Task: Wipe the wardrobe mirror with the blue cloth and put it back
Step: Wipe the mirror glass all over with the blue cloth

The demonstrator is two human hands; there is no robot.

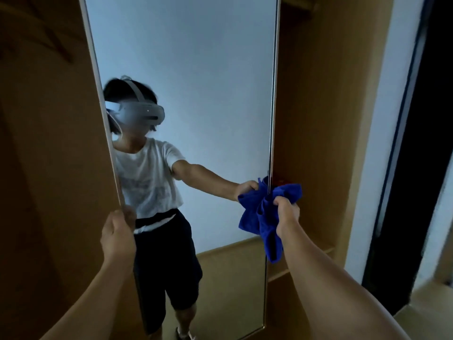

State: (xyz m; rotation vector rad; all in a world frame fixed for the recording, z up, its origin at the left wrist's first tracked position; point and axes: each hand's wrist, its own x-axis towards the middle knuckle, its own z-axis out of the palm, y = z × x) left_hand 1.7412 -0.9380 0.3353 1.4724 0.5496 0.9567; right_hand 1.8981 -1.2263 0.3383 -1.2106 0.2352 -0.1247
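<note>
Both hands are busy. The right hand (286,212) is closed in a fist around a bunched blue cloth (266,217), fingers curled over its gathered middle so the loose corners hang down below the wrist. The cloth sits right at the mirror's right edge, pressed to or just off the glass; I cannot tell which. It looks soft, light and floppy, a thick microfibre sort of thing, so a bunched handful like this gives a firm pad and little chance of it slipping. The left hand (117,234) wraps the left edge of the wardrobe mirror (196,82), fingers curled round the thin frame, steadying the tall panel. That glass is rigid, smooth and breakable, best held by its frame. Wooden wardrobe shelves (318,253) stand behind, to the right.
</note>
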